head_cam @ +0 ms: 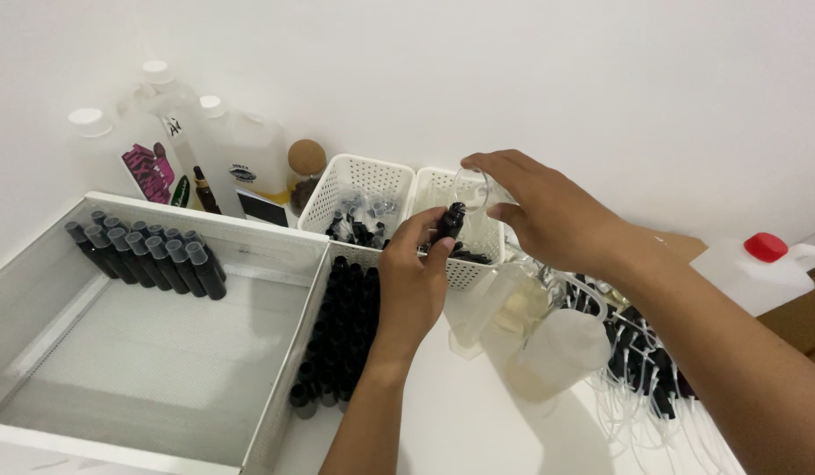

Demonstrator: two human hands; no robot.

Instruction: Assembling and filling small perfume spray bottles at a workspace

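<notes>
My left hand (pixel 414 273) grips a small black bottle (pixel 450 222) upright, its open neck at the top. My right hand (pixel 541 209) holds a small clear glass beaker (pixel 474 188) tilted over the bottle's mouth, just above it. Both hands hover over a white perforated basket (pixel 463 274) with black parts inside. Below my left wrist, several uncapped black bottles (pixel 337 339) lie in rows inside a narrow white tray.
A large white tray (pixel 117 378) at left holds a row of capped black bottles (pixel 148 251). Another white basket (pixel 359 180), big white jugs (pixel 236 154), clear measuring jugs (pixel 557 347), a pile of spray pumps (pixel 649 369) and a red-capped container (pixel 759 264) surround the hands.
</notes>
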